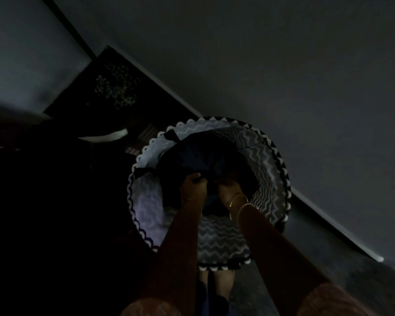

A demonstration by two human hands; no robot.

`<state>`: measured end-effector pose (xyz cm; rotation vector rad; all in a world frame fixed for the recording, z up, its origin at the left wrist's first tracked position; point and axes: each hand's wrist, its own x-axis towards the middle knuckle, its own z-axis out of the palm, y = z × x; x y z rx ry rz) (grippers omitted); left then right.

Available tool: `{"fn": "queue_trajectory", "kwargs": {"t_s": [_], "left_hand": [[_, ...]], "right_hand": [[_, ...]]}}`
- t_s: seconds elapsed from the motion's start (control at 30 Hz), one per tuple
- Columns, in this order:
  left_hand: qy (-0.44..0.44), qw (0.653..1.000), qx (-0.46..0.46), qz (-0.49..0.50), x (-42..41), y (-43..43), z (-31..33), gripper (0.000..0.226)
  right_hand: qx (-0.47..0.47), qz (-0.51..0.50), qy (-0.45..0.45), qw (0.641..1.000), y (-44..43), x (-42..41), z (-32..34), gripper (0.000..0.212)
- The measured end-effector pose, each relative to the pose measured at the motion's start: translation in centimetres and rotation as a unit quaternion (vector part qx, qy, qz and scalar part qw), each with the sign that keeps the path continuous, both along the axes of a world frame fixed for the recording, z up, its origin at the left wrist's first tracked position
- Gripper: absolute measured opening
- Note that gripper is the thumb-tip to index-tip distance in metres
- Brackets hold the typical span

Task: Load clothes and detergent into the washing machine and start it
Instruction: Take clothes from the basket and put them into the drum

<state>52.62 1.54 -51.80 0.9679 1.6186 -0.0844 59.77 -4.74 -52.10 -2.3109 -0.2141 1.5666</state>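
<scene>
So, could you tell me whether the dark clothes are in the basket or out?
In: the dark clothes lie within the rim of the basket, and the left hand and right hand each grip them.

We cannot see the fingertips of the left hand (193, 183) or the right hand (229, 189); the dark clothes (203, 158) hide them. Everything on the far left is too dark to tell.

very dim | left side black | soft blur | wide-angle tilt
</scene>
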Motion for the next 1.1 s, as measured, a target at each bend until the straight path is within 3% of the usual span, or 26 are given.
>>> {"fn": "queue_trajectory", "kwargs": {"t_s": [0.07, 0.2, 0.37, 0.5, 0.63, 0.67, 0.77, 0.93, 1.0, 1.1], "left_hand": [[-0.011, 1.000, -0.003, 0.000, 0.3, -0.7, -1.7, 0.042], [-0.012, 1.000, 0.009, 0.014, -0.3, -1.9, -4.4, 0.064], [0.008, 0.994, -0.025, 0.103, -0.9, -2.2, -3.8, 0.050], [-0.011, 0.977, -0.031, 0.210, -0.5, -2.0, 0.6, 0.042], [-0.107, 0.950, -0.159, 0.244, -1.4, -2.5, -0.6, 0.107], [-0.137, 0.938, -0.195, 0.252, -1.1, -2.3, 1.4, 0.106], [-0.245, 0.908, -0.195, 0.278, 0.0, -1.5, 10.9, 0.064], [-0.246, 0.921, -0.150, 0.261, 0.1, 0.0, 20.1, 0.028], [-0.240, 0.933, -0.136, 0.230, 0.4, 1.0, 24.7, 0.031], [-0.249, 0.949, -0.112, 0.160, 0.2, 1.9, 30.9, 0.036]], "right_hand": [[0.012, -0.068, 0.029, 0.997, 0.4, -0.2, -1.2, 0.040], [0.014, -0.002, 0.057, 0.998, 0.6, -0.8, -3.6, 0.039], [0.046, -0.122, 0.029, 0.991, -0.5, -0.2, -2.1, 0.040], [0.099, -0.212, 0.036, 0.972, -0.6, 0.1, 2.8, 0.068], [0.101, -0.221, 0.094, 0.965, 0.2, -0.2, 8.5, 0.044], [0.099, -0.207, 0.100, 0.968, 0.4, -0.3, 9.8, 0.035], [0.116, -0.172, 0.134, 0.969, 0.3, -0.6, 14.0, 0.019], [0.167, -0.152, 0.188, 0.956, -2.2, -0.7, 22.4, 0.020], [0.196, -0.170, 0.200, 0.945, -3.4, -0.9, 25.7, 0.030], [0.232, -0.194, 0.204, 0.931, -4.8, -1.0, 30.1, 0.016]]}}
